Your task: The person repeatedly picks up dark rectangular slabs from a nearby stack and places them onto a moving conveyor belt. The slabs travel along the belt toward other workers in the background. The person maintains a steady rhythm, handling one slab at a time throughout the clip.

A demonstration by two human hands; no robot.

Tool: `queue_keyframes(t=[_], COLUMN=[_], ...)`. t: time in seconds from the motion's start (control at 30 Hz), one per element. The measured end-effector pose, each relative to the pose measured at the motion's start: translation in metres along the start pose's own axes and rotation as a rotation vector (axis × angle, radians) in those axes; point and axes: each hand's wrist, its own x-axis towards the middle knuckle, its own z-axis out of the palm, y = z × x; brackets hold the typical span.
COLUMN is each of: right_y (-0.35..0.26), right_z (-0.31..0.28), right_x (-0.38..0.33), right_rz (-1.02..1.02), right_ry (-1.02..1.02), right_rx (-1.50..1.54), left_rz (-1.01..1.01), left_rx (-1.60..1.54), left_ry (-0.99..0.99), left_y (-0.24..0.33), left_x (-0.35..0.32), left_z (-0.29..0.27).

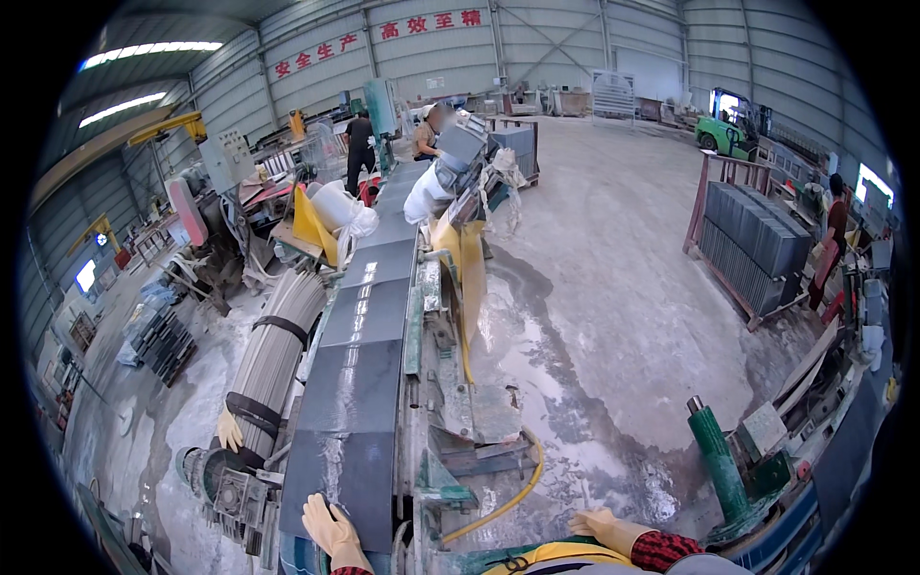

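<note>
My left hand [333, 532], in a cream rubber glove, rests with its fingers spread on the nearest dark grey stone slab [335, 470]. That slab is the near end of a row of wet slabs lying end to end along a conveyor. My right hand [606, 528], gloved alike, is held out to the right of the conveyor, above a yellow apron [561, 553] at my front. Its fingers point left, loosely stretched, and nothing shows in them. Red-and-black checked sleeves cover both wrists.
A cream glove [229, 430] lies on a strapped bundle of long strips [278, 355] left of the conveyor. A yellow hose [517, 498] curves at its right. Two people [360, 153] stand near the far machine [450, 163]. Racked slabs [752, 240], a green post [719, 465] and a forklift [728, 129] are at right.
</note>
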Motion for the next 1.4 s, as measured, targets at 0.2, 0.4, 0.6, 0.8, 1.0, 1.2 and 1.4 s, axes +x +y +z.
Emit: queue_keyframes(t=[0.2, 0.4, 0.6, 0.8, 1.0, 1.2, 1.4], right_y=[0.015, 0.033, 0.06, 0.032, 0.013, 0.017, 0.034], right_z=[-0.043, -0.089, -0.096, -0.057, -0.042, -0.027, -0.052], right_x=[0.036, 0.071, 0.102, 0.064, 0.044, 0.046, 0.066], right_rz=[0.103, 0.147, 0.312, 0.306, 0.38, 0.107, 0.289], right_ry=[-0.879, -0.812, -1.12, -1.251, -1.019, -0.071, -1.166], right_rx=[0.682, 0.596, 1.011, 1.061, 1.044, 0.27, 1.053], left_rz=[0.031, 0.236, 0.179, 0.105, 0.18, 0.177, 0.169], left_rx=[-0.031, 0.078, 0.061, -0.001, 0.027, 0.084, 0.042], left_ry=[-0.02, 0.277, 0.219, 0.055, 0.184, 0.203, 0.151], left_y=[0.003, -0.012, -0.01, 0.015, -0.015, -0.026, -0.011], left_x=[0.003, -0.001, -0.005, -0.007, -0.011, -0.017, -0.018], left_z=[0.006, 0.026, 0.015, -0.011, 0.007, -0.008, -0.005])
